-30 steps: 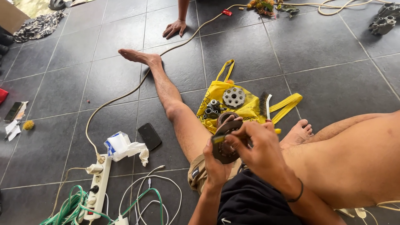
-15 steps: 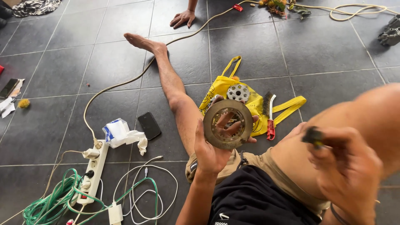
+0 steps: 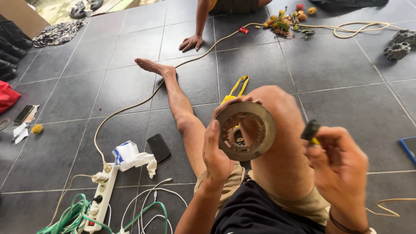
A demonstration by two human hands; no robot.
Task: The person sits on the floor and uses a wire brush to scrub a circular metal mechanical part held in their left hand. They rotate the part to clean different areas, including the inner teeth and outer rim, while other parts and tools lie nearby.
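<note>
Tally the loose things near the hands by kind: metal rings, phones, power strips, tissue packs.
Toothed metal ring, in the left hand: 1
Black phone on the floor: 1
White power strip: 1
Tissue pack: 1
Small dark-tipped tool, in the right hand: 1
Total: 5

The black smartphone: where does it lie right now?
In the head view, the black smartphone lies flat on the grey tiled floor, left of the person's outstretched leg, beside crumpled white paper.
</note>
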